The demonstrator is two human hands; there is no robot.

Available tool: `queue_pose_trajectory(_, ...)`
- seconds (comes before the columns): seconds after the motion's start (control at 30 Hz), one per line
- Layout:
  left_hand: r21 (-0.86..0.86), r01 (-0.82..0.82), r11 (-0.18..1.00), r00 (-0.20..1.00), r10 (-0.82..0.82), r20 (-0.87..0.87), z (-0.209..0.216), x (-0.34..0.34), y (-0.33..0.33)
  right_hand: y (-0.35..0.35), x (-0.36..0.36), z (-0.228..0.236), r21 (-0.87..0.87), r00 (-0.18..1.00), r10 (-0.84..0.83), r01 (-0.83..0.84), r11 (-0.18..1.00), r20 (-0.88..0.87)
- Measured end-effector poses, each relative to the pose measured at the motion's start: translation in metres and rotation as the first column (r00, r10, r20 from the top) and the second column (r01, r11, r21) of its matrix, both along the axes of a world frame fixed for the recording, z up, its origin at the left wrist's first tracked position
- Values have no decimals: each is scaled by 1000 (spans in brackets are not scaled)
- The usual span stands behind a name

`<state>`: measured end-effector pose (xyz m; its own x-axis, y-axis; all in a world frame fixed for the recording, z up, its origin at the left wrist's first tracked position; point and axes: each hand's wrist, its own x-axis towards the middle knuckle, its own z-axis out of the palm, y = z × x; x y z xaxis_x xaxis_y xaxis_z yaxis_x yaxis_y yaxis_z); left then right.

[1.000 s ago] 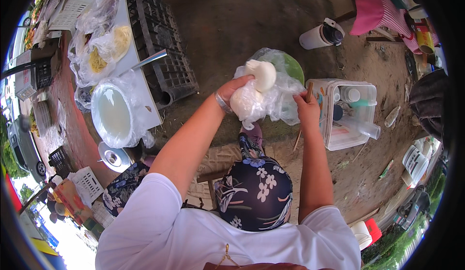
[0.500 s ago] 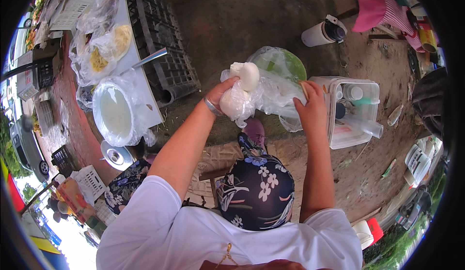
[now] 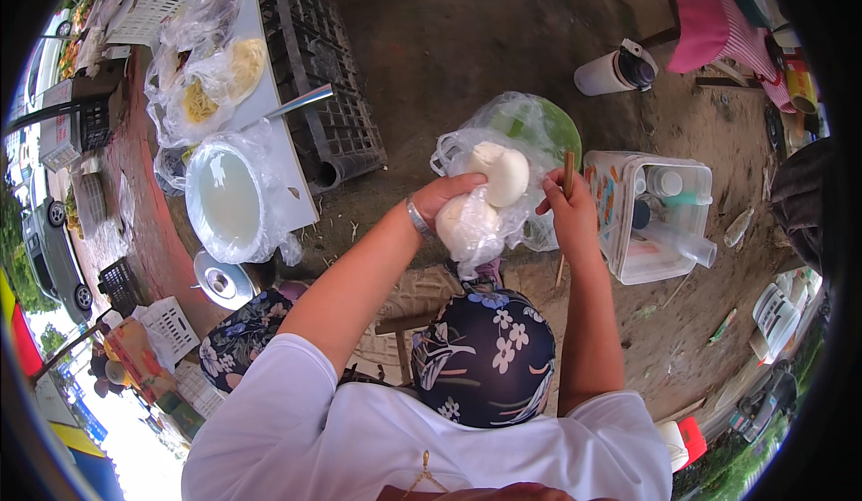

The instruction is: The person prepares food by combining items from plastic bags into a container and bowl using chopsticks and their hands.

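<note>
Close to the centre of the view, between 2 and 3 o'clock, the left hand (image 3: 446, 197) is curled around two pale, soft-looking lumps. Its thumb presses the smooth white lump (image 3: 505, 176), which sits bare on the side toward 2 o'clock; its other fingers are mostly hidden. Just below, at 3 o'clock, the wrapped lump (image 3: 467, 224) lies under crinkled clear film. A loose clear plastic bag (image 3: 516, 218) spreads from the lumps toward the right hand (image 3: 575, 214), farther out at 3 o'clock. That hand is closed narrowly around thin wooden sticks (image 3: 568, 176), held nearly upright; how many there are, and whether the fingertips also pinch the plastic, I cannot tell.

Between 1 and 2 o'clock, beyond the lumps, stands a green round vessel (image 3: 563, 130) partly covered by clear plastic. Just past the right hand at 3 o'clock is a translucent tub (image 3: 615, 263) containing jars and a clear tube. Higher, between 1 and 2 o'clock, a white bottle (image 3: 597, 76) with a dark cap lies on its side in the view. Just past 9 o'clock, a plastic-covered bowl (image 3: 199, 187) holds something pale; at 10 o'clock, yellow strands (image 3: 199, 102) rest in plastic on a white board (image 3: 298, 191), with a black crate (image 3: 337, 88) beside it at 11 o'clock.
</note>
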<state>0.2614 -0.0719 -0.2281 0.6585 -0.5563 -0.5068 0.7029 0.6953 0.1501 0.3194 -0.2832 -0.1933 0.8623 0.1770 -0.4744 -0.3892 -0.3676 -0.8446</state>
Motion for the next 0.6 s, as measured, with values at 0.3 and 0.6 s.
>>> queue_pose_trajectory(0.3, -271, -300, 914, 953, 302, -37, 25, 16, 4, -44, -4, 13, 144, 873, -424, 465, 874, -240)
queue_pose_trajectory(0.6, -201, -487, 850, 872, 461, -162, 31, -2, 15, -85, -43, 15, -313, 967, 182, -231, 921, -180)
